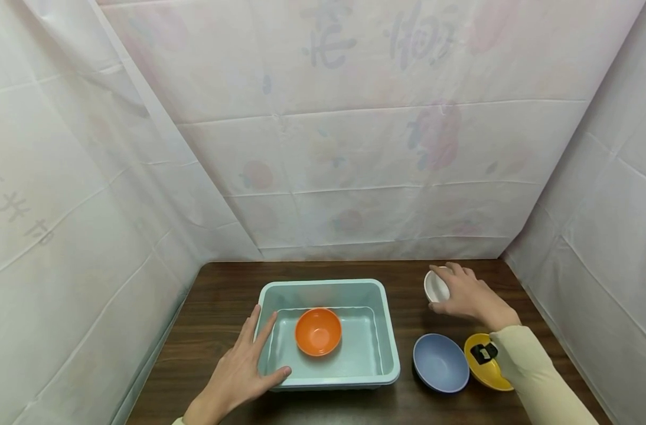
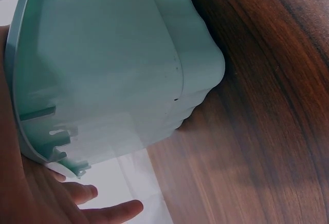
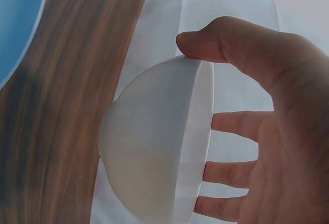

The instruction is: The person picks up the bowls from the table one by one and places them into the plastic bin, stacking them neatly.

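My right hand [image 1: 465,296] holds a small white bowl [image 1: 436,288] at the back right of the table. In the right wrist view, the thumb lies on one side of the white bowl's [image 3: 146,136] rim and the fingers reach across to the other. Spread fingers of my left hand [image 1: 238,367] rest over the left rim of a pale green basin [image 1: 388,330]. Inside that basin sits an orange bowl [image 1: 318,332]. From the left wrist, the basin's outer wall [image 2: 113,64] shows up close, with the hand at its rim.
A blue bowl [image 1: 441,363] stands right of the basin. Beside it, a yellow bowl [image 1: 490,375] is partly covered by the right sleeve and a black wrist device [image 1: 483,353]. White sheets [image 1: 355,147] hang behind and along both sides of the dark wooden table [image 1: 217,307].
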